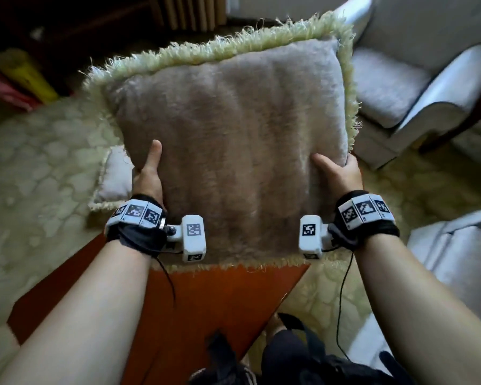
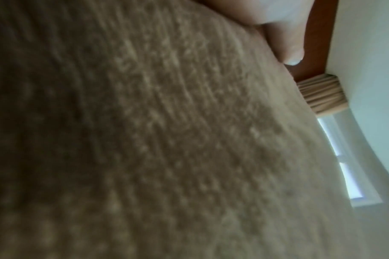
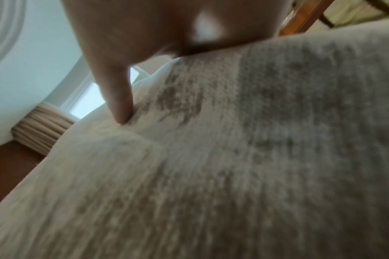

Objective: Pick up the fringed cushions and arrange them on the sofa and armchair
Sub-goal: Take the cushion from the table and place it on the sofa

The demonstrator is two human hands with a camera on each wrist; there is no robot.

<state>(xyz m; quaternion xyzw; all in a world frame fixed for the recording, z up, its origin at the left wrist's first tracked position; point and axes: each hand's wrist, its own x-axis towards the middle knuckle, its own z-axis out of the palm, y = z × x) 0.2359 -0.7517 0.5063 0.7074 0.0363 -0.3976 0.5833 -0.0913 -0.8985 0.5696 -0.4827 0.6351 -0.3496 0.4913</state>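
Both hands (image 1: 150, 173) (image 1: 342, 173) grip the fringed cushion (image 1: 233, 134), fingers hidden beneath, thumbs on top.

Home living room: pale armchair (image 1: 417, 87), patterned carpet (image 1: 39, 168), curtained window (image 2: 344, 157).

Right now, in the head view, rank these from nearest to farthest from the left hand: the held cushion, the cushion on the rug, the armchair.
1. Held cushion: gripped by the left hand at its left edge.
2. Cushion on the rug: just left of that hand, lower down.
3. Armchair: far right, past the held cushion.
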